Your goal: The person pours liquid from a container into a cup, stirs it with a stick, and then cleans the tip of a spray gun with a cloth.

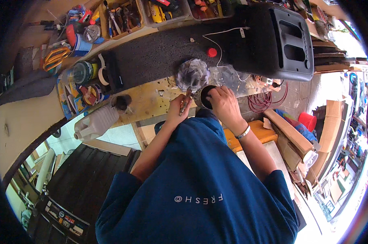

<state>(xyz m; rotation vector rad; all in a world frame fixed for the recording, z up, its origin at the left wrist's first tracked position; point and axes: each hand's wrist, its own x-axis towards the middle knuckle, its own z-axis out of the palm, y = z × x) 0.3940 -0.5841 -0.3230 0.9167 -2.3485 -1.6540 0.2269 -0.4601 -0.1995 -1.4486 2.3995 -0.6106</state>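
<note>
My left hand [178, 110] is closed around a slim, metallic-looking piece [186, 101] with a brownish top, held upright near the bench's front edge. Fingers of my right hand [226, 105] are bent at a dark round cup-like piece [205, 97], tips over its opening; whatever is inside cannot be made out. Just beyond both hands lies a crumpled grey rag or paper wad [193, 75] on the stained worktop [147, 97]. A red cap [212, 52] sits farther back on the dark mat.
A black speaker-like case [291, 44] stands at the back right, with a white cable [219, 61] beside it. Tool bins [121, 20] line the back. To the left are a plastic jug [96, 124], tape roll [102, 71] and tins. A reddish hose [263, 101] lies coiled at right.
</note>
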